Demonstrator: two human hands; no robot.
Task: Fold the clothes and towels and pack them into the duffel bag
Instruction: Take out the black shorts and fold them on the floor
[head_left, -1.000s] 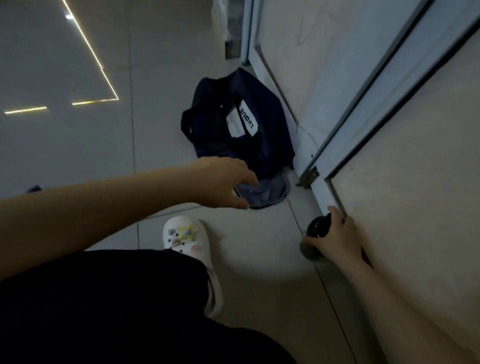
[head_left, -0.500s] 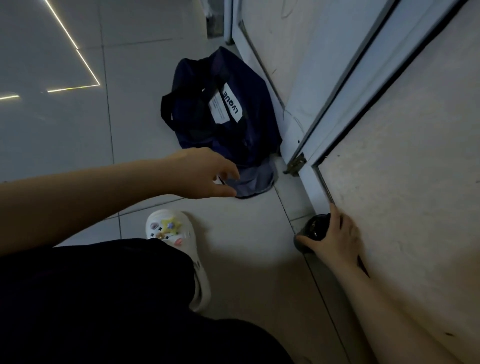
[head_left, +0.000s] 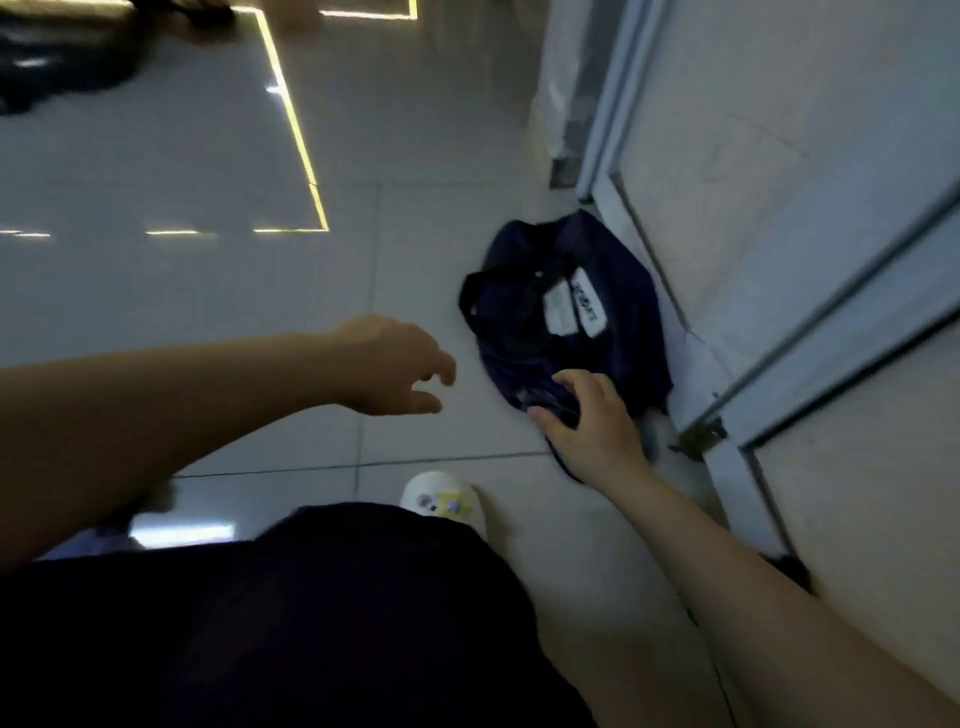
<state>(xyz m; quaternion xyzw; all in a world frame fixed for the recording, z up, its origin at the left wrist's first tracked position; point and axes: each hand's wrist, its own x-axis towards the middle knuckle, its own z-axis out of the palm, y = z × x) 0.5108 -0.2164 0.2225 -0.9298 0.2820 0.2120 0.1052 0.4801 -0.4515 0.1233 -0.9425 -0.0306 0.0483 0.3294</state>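
A dark heap (head_left: 57, 57), too blurred to name, is lying on the floor (head_left: 208, 291) far beyond the left hand (head_left: 397, 366), up in the far left corner of the view. Thin bright lines of reflected light (head_left: 293, 124) are running across the glossy tiles between that heap and the hand.

The left hand is hovering over the floor with its forearm stretched across from the left. Its fingers are hanging loosely curled and apart, and they are gripping nothing and touching nothing. Below and just to the right of this hand, a white clog (head_left: 441, 501) with small charms on it is showing past the edge of the person's black clothing (head_left: 291, 613).

To the right of the left hand, with a strip of bare tile between them, the navy duffel bag (head_left: 566, 317) is slumping on the floor, its far side touching the base of the pale door (head_left: 779, 171). Its dark straps are arching over the top, and a white label is lying on its upper face.

The right hand (head_left: 589, 418) is resting on the near end of the duffel bag. Its fingers are spreading over the dark fabric, with the thumb and first fingers bending around a bunched fold there, so it is taking hold of the bag. Just to the right of this hand, a small brass hinge (head_left: 701, 436) is sitting low on the door frame.
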